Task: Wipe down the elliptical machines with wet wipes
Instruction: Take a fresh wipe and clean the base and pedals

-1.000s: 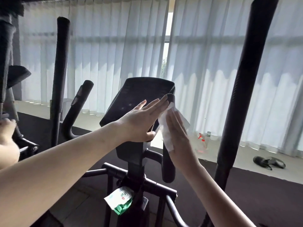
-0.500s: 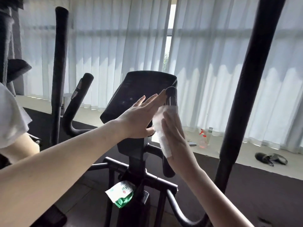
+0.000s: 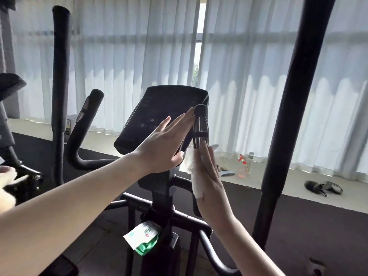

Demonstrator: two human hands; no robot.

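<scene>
The black elliptical's console (image 3: 165, 112) stands in the middle of the view. Its short right handle (image 3: 201, 124) rises just right of the console. My left hand (image 3: 163, 148) lies flat with straight fingers against the handle's left side. My right hand (image 3: 213, 188) is flat too and presses a white wet wipe (image 3: 194, 176) against the handle's right side, below the rounded top. The wipe is sandwiched between both palms around the handle. A green and white wipes pack (image 3: 143, 238) sits on the frame below the console.
Tall black swing arms stand at right (image 3: 294, 116) and left (image 3: 59, 76), with a curved left handle (image 3: 83, 136) between. A spray bottle (image 3: 243, 166) and dark shoes (image 3: 322, 188) lie by the curtains. Another person's hand (image 3: 6, 176) shows at the left edge.
Both hands have slid down the handle with the wipe between them, so the handle's rounded top and upper grip now show above my right hand's fingertips.
</scene>
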